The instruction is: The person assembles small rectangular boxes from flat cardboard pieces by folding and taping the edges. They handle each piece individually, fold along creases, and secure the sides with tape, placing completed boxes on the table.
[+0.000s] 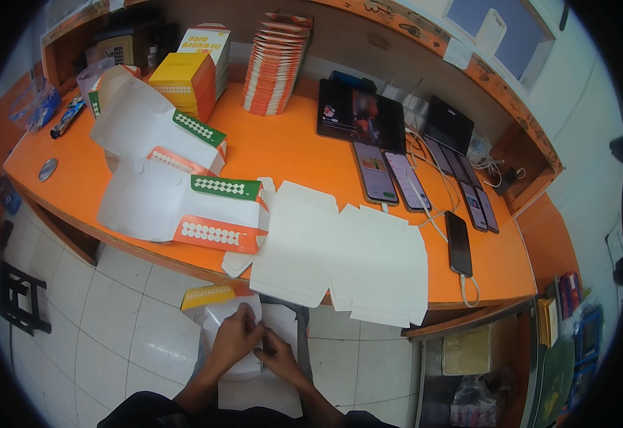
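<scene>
On my lap lies a partly folded cardboard box (pixel 215 311), white inside with a yellow patterned panel at its far left. My left hand (pixel 236 337) and my right hand (pixel 279 354) meet over its middle, fingers pinched together on a fold of the card. The exact edge between the fingertips is hidden by the hands. Just beyond, flat white box blanks (pixel 347 246) overhang the table's front edge. To their left stands a half-folded box (pixel 147 200) with green and orange sides and its lid open. Another like it (pixel 137 125) sits behind.
The orange table (pixel 290 143) carries a tall stack of folded boxes (pixel 276 64) and a yellow box (pixel 183 75) at the back. A tablet (pixel 361 114), several phones (pixel 376 175) and loose cables (pixel 433 167) lie to the right. A black stool (pixel 18 298) stands on the tiled floor at left.
</scene>
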Demonstrator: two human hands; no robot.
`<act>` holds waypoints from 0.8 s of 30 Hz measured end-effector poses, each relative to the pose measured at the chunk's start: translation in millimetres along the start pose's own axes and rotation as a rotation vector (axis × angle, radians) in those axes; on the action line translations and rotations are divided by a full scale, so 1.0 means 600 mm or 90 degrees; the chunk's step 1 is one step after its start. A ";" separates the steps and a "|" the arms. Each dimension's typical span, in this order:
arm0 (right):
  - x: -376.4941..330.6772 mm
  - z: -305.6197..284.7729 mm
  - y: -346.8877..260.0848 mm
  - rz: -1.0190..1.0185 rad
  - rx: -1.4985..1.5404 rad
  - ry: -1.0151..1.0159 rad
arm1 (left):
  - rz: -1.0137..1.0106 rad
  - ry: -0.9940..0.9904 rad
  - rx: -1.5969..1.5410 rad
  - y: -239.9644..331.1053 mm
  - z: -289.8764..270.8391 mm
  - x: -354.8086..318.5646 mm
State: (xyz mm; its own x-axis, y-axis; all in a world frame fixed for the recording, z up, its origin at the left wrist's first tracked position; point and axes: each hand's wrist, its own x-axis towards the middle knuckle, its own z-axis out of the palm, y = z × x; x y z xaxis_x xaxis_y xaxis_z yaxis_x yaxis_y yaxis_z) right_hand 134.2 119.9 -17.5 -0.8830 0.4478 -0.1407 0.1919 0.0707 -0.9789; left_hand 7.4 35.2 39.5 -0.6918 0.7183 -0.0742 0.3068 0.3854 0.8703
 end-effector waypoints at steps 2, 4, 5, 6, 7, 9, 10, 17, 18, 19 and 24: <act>0.000 0.001 -0.007 -0.007 0.009 0.016 | 0.052 0.004 0.017 -0.008 -0.003 0.001; 0.000 -0.001 -0.012 0.004 0.001 0.011 | 0.130 0.039 0.076 -0.016 -0.005 0.003; 0.001 0.000 -0.015 -0.015 0.010 0.017 | 0.138 0.051 0.058 -0.019 -0.006 0.003; 0.002 0.000 -0.016 -0.033 0.018 0.024 | 0.135 0.059 0.045 -0.021 -0.006 0.003; 0.002 -0.001 -0.017 -0.061 0.025 0.031 | 0.132 0.066 0.031 -0.023 -0.006 0.003; 0.003 -0.004 -0.017 -0.016 0.032 0.011 | 0.104 0.079 -0.020 -0.025 -0.006 0.003; 0.003 -0.005 -0.016 0.010 0.031 0.000 | 0.099 0.090 -0.054 -0.026 -0.006 0.003; 0.009 0.006 -0.011 0.008 0.037 0.136 | 0.048 0.077 -0.152 -0.022 -0.017 0.000; 0.010 0.006 -0.011 0.016 0.046 0.161 | 0.049 0.074 -0.168 -0.021 -0.018 -0.001; 0.010 0.006 -0.012 0.048 0.058 0.184 | 0.051 0.071 -0.185 -0.020 -0.019 -0.001; 0.003 0.004 -0.014 0.052 0.057 0.190 | 0.069 0.053 -0.141 -0.013 -0.017 -0.004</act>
State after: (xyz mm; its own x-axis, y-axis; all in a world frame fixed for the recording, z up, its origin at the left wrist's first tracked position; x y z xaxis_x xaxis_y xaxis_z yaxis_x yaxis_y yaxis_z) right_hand 130.0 117.7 -10.2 -0.6987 0.6918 -0.1823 0.2063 -0.0491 -0.9772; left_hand -0.1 24.7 37.6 -0.7169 0.6948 0.0581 0.2384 0.1660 0.9569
